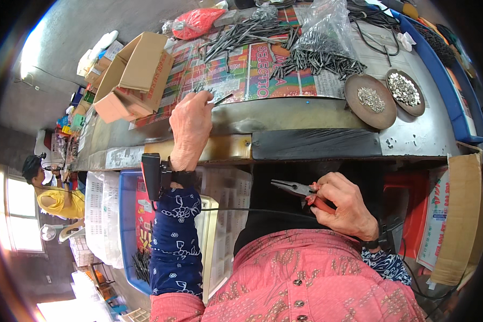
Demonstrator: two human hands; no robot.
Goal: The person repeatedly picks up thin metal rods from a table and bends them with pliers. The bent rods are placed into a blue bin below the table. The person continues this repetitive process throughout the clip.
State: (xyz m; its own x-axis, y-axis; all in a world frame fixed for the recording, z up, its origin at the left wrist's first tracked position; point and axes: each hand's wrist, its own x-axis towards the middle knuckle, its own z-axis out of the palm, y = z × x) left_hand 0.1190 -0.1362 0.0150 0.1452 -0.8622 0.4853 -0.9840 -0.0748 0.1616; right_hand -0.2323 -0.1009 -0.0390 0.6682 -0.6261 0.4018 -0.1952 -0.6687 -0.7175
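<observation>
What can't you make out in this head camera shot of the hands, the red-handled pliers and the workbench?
Head view only:
- Small dark metal piece at the left hand: too small to identify, partly hidden by the fingers.
- Red-handled pliers: handles covered by the right hand.
- Round brown trays: the silvery bits in them are too small to tell apart.
- Open cardboard box: its inside faces away.
- Blue bin: contents blocked by the left sleeve.

An open brown cardboard box [137,75] lies at ten o'clock. A red plastic bag [197,22] and a clear plastic bag [330,24] sit toward twelve. Colourful printed sheets [252,72] cover the surface. A brown carton [464,214] stands at four o'clock.
</observation>
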